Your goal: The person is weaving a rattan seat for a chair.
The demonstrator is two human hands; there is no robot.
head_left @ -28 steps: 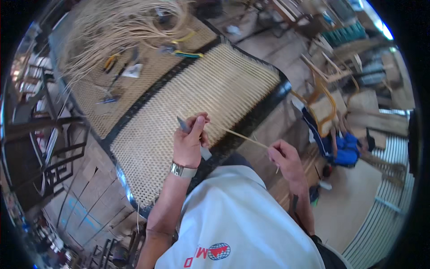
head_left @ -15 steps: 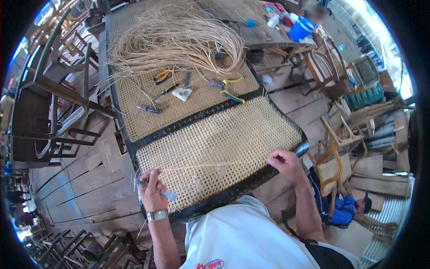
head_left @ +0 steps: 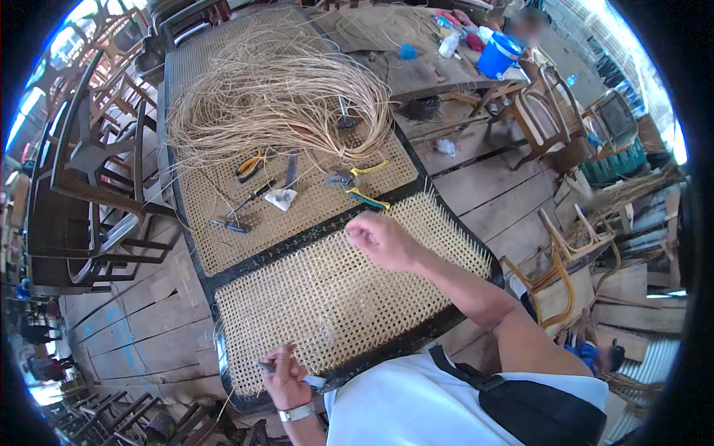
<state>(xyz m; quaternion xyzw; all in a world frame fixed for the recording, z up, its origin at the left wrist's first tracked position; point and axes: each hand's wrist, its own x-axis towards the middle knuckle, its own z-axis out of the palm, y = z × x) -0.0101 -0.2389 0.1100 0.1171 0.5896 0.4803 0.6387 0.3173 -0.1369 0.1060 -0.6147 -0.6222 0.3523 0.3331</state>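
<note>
**Left hand grips a knife-like tool, right hand over the cane webbing panel**

At your far left stand dark wooden chairs [head_left: 46, 238]. The cane webbing panel [head_left: 297, 297] lies before you, edged in black and crossed by a black bar [head_left: 297, 241]. Beyond that bar, from the left, lie orange-and-black pliers [head_left: 251, 166], a crumpled white scrap [head_left: 280, 198] and a big loose bundle of cane strands [head_left: 297, 97]. Your left hand [head_left: 284, 379] is at the panel's near edge, closed around the knife-like tool [head_left: 315, 381], its pale flat end jutting out to the right. Farther right lie shears [head_left: 357, 182] with yellow and green handles, just beyond your right hand [head_left: 379, 239]. That hand's fingers curl in toward the thumb; you cannot tell whether they pinch a strand, or whether the hand touches the weave. A blue cooler [head_left: 498, 56] stands at upper right.
</note>
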